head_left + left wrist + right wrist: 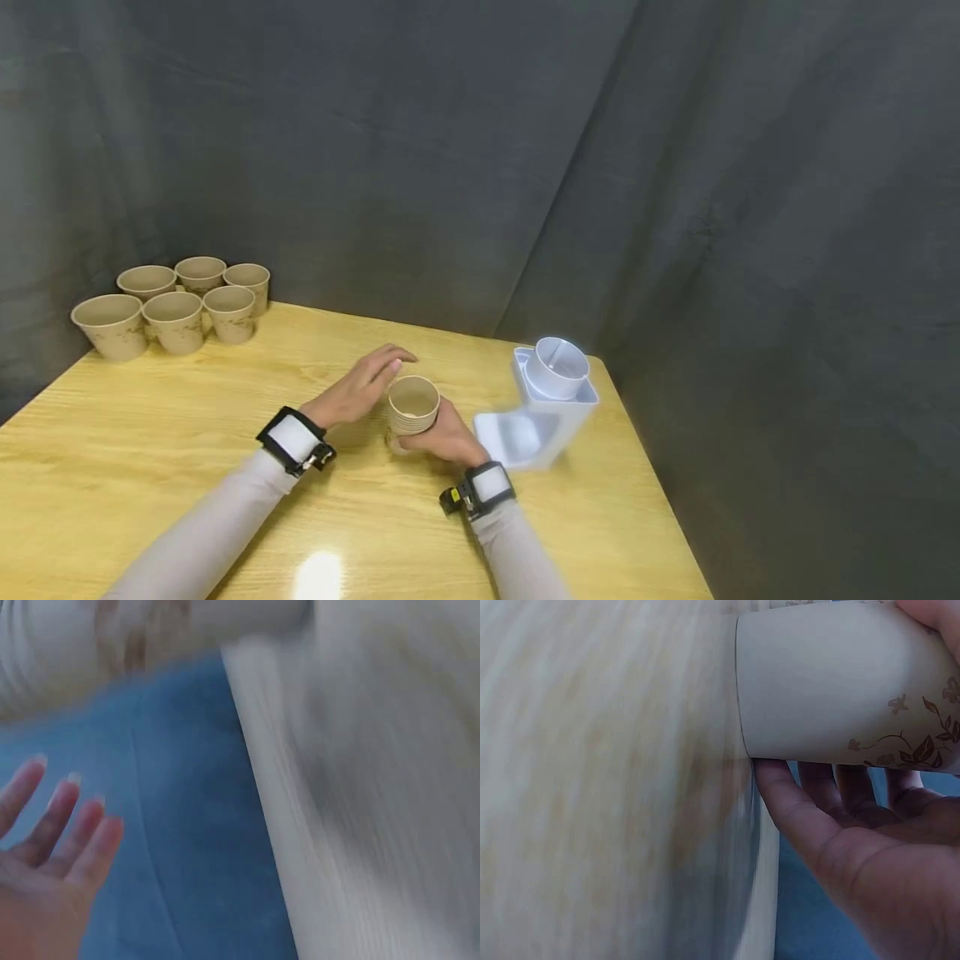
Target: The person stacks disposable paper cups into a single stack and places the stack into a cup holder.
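Observation:
A stack of beige paper cups (413, 406) stands on the table between my hands. My right hand (450, 435) holds the stack low on its side; the right wrist view shows its fingers behind the flower-printed bottom cup (832, 686), with part of the thumb at the top corner. My left hand (362, 388) is just left of the stack, fingers extended and apart from it. In the left wrist view the left hand's fingers (64, 825) are spread with nothing in them, and the stack (142, 645) is blurred above.
Several single cups (174, 321) stand upright in two rows at the table's back left. To the right of the stack is a white plastic stand (555, 429) with a round open container (555, 371) on top. Dark grey curtains (420, 150) hang behind the table (187, 425).

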`<state>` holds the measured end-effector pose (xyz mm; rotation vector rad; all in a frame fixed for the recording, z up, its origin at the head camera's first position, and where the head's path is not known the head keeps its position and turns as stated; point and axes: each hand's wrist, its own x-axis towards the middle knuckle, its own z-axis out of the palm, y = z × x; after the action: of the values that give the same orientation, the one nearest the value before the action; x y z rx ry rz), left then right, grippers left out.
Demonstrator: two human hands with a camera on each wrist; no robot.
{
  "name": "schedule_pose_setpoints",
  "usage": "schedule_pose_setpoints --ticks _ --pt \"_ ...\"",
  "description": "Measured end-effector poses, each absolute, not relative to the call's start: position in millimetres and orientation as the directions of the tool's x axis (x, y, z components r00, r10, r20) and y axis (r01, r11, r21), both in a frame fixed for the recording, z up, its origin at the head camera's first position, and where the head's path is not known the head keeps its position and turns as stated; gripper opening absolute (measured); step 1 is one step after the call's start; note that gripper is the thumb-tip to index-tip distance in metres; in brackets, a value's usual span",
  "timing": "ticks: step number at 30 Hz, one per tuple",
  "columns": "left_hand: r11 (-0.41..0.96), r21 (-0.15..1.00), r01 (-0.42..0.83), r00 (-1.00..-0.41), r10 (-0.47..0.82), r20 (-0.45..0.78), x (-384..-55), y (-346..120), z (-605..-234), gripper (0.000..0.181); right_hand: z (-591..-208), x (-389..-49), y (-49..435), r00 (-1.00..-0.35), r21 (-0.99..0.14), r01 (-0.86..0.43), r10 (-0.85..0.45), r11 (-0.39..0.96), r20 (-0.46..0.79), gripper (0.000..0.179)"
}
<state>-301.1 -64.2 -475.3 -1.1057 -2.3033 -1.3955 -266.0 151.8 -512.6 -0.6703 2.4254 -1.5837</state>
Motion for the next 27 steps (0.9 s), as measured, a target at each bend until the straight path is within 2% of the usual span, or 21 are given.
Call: schedule_pose_setpoints --ticks 2,5,8,11,16,19,23,27 --pt "0.333 0.633 0.699 -0.710 0.427 0.559 -314 -88 -476 0.035 -513 -265 149 -0.886 -0.899 -0.281 -0.452 0.336 0.108 0.079" --pt "0.510 0.561 0.653 -0.754 0.369 0.543 -334 -128 -473 0.038 -513 -264 147 -0.890 -0.896 -0.284 -0.443 0.342 0.113 0.079" --pt "0.661 0.470 0.585 -0.790 0.331 0.517 -352 -166 -468 0.043 -512 -263 148 -0.893 -0.892 -0.285 -0.435 0.351 0.114 0.078" --pt "0.752 0.442 0.489 -0.836 0.258 0.485 -364 -197 -464 0.050 -511 -263 149 -0.888 -0.891 -0.292 -0.444 0.348 0.117 0.078" --pt "0.843 0.453 0.290 -0.912 0.101 0.397 -377 -235 -463 0.075 -510 -261 148 -0.882 -0.898 -0.290 -0.456 0.332 0.116 0.077" --pt "0.868 0.449 0.212 -0.943 0.061 0.328 -383 -249 -467 0.087 -510 -260 149 -0.885 -0.902 -0.284 -0.452 0.325 0.115 0.078" --pt "0.883 0.434 0.177 -0.964 0.067 0.257 -386 -259 -475 0.096 -511 -258 149 -0.886 -0.906 -0.277 -0.451 0.320 0.111 0.078" --pt "0.895 0.399 0.198 -0.960 0.094 0.265 -385 -264 -484 0.094 -514 -256 150 -0.888 -0.912 -0.262 -0.450 0.316 0.099 0.077"
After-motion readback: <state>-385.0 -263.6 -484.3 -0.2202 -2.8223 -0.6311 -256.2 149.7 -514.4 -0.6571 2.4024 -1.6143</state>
